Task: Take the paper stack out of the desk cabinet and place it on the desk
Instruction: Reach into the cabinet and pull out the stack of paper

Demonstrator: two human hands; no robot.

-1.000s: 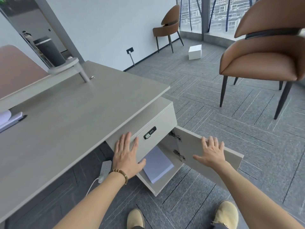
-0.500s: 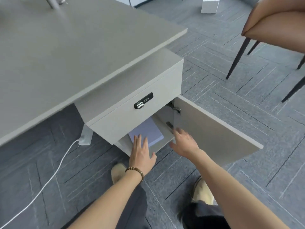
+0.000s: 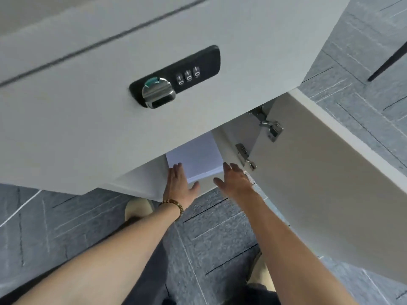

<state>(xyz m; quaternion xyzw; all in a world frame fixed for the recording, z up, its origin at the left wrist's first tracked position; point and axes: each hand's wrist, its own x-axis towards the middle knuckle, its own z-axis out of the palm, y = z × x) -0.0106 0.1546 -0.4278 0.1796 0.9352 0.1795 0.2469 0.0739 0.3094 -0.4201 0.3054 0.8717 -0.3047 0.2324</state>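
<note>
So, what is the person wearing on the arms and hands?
Both forearms are bare, with no sleeves in view. The left hand has a bracelet of brown beads around the wrist. The right hand has no glove, ring or watch that I can see.

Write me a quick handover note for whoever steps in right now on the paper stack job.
Left hand: open, at the left edge of the paper stack, no grip yet.
Right hand: open, at the stack's right side, not gripping.
Stack lies flat inside the cabinet, under the locked drawer; the cabinet door is swung open.
Done: door opened, hands at the stack.
Left: grip the stack, pull it out, set it on the desk.
</note>
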